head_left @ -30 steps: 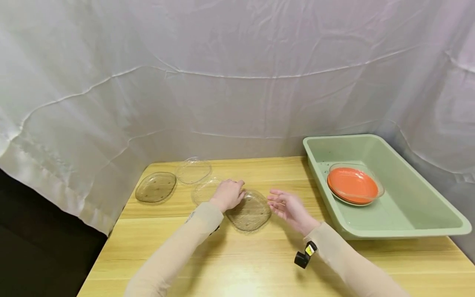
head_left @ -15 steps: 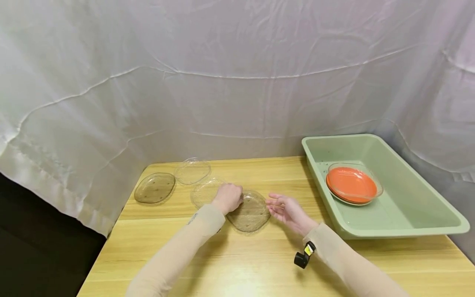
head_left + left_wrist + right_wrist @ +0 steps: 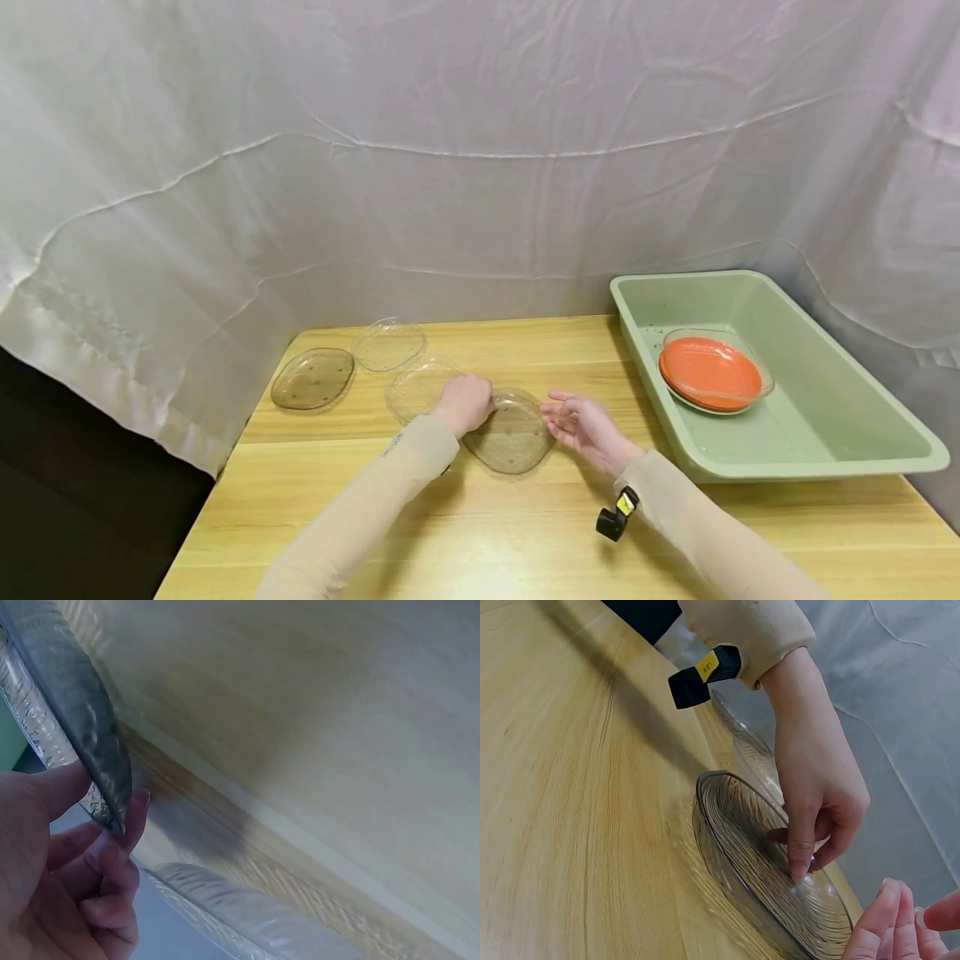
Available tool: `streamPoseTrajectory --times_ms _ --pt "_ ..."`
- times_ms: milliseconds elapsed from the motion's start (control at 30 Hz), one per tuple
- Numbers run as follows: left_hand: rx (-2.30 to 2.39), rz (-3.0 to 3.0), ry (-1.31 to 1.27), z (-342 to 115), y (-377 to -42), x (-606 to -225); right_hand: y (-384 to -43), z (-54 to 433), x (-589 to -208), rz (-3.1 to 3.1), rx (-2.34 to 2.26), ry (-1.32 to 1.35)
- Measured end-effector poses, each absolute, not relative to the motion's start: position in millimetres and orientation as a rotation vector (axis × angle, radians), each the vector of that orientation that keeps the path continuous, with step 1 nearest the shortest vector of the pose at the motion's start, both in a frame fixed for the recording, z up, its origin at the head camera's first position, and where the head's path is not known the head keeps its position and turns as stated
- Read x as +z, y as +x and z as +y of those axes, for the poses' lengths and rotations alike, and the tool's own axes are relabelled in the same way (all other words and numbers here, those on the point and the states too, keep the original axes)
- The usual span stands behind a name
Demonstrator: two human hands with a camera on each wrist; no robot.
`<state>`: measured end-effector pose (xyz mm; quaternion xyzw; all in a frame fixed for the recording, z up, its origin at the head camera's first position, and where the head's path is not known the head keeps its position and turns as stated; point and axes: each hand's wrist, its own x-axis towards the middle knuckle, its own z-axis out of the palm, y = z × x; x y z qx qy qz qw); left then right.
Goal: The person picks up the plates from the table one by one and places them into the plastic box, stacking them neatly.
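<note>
A smoky brown glass plate (image 3: 513, 437) with a rippled surface is between the two hands on the wooden table. My left hand (image 3: 463, 404) pinches its left rim, thumb on one face and fingertips on the other, as the left wrist view shows for the plate (image 3: 90, 712). In the right wrist view the plate (image 3: 742, 855) looks tilted. My right hand (image 3: 588, 429) holds nothing; its loosely bent fingers stay right at the plate's right edge. Behind the left hand lies a clear glass plate (image 3: 412, 392), partly covered by that hand.
Another clear plate (image 3: 390, 346) and a second smoky plate (image 3: 313, 379) lie at the back left. A deep green basin (image 3: 750, 471) stands to the right, holding an orange plate (image 3: 708, 371) with clear glass over it. A grey curtain (image 3: 480, 208) hangs behind the table.
The left hand has gone from reaching over the plate's rim to gripping it. The smoky plate has shifted slightly right and towards me. The right hand has barely moved.
</note>
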<state>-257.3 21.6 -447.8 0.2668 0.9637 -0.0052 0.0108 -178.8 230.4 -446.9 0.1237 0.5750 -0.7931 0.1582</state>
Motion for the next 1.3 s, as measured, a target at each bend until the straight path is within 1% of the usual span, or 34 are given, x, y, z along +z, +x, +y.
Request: streamPoseTrajectory --times_ms 233,400,733,967,1300 --pt "-0.041 2.994 0.826 25 -255 -450 -178 232 -447 1.650 -2.272 0.366" --pt "0.031 2.944 0.784 26 -254 -453 -178 233 -447 1.641 -2.281 0.367" --pt "0.372 2.790 0.672 22 -252 -455 -181 234 -451 1.669 -2.283 0.369" --pt "0.597 2.703 0.617 18 -252 -458 -178 231 -450 1.762 -2.310 0.311" --pt "0.997 2.455 0.475 7 -250 -458 -179 227 -446 1.834 -2.290 0.363"
